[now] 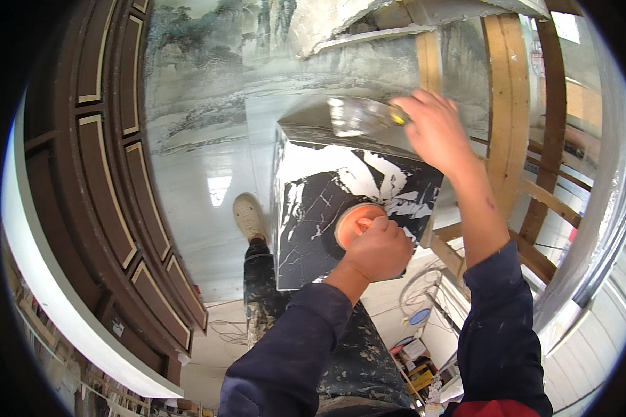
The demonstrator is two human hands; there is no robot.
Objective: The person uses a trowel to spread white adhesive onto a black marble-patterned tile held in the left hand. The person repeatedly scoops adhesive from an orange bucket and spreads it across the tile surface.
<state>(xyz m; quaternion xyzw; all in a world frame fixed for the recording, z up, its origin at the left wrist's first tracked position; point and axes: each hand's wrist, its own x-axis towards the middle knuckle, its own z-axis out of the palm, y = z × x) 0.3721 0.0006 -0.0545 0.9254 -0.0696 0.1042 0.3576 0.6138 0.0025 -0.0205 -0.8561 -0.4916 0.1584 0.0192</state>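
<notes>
A black, white-veined stone-look box or panel [306, 247] lies in front of me, its far part smeared with white paste [313, 161]. My left hand [382, 249] is closed on the handle of an orange suction cup [348, 226], which sits against the black face. Up and to the right, my right hand [435, 128] grips a putty knife [358, 117] by its yellow-and-dark handle. The knife's wide blade carries white paste and is blurred, over the far edge of the black piece. Whether the blade touches that edge I cannot tell.
Dark brown panelled doors [108, 187] stand at the left. Wooden posts [504, 104] and plastic sheeting [591, 208] rise at the right. A broken whitish slab [368, 31] is at the top. My shoe [249, 217] rests beside the black piece. Tools and cables [417, 365] lie below right.
</notes>
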